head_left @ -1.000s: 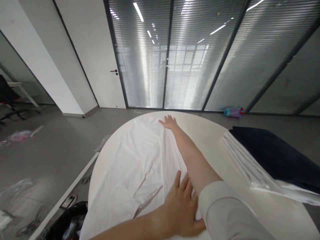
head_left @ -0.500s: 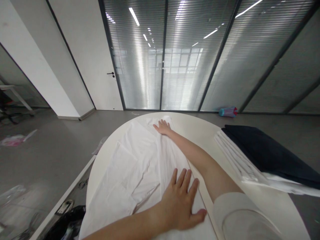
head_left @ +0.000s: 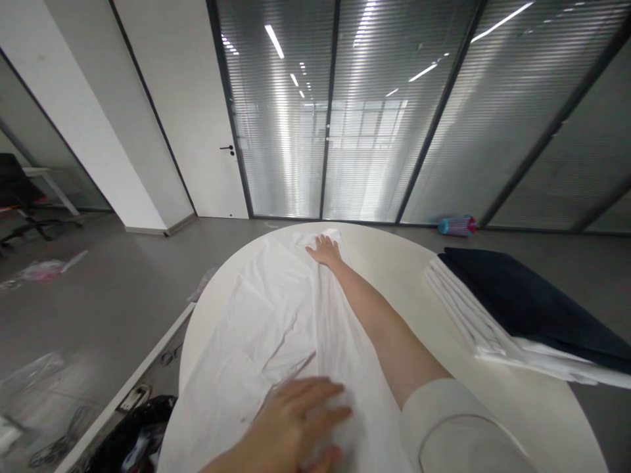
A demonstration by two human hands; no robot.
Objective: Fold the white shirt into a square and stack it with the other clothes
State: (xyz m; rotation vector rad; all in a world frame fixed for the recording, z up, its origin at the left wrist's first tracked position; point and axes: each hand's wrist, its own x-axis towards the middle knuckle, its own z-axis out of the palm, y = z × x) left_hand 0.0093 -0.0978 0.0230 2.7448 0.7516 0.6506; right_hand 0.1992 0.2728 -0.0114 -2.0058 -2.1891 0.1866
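Note:
A white cloth garment (head_left: 261, 309) lies spread lengthwise over the round table, with wrinkles and a raised fold down its middle. My right hand (head_left: 325, 251) rests flat on its far end, fingers spread, arm stretched out. Close to me, my left hand (head_left: 296, 424) is over the near part of the garment, its fingers apart and somewhat blurred. Whether the left hand touches the fabric I cannot tell. Neither hand grips anything.
The white table (head_left: 389, 256) has a folded white stack (head_left: 466, 309) at its right, topped by dark navy cloth (head_left: 522, 302). Below left stands a black-lined bin (head_left: 131, 437). Plastic wrapping (head_left: 42, 269) litters the floor; a blue-pink basket (head_left: 457, 226) lies by the glass wall.
My left hand has moved left and toward me, off the garment's right edge, and has turned. My right hand stays at the far end. The view has shifted slightly.

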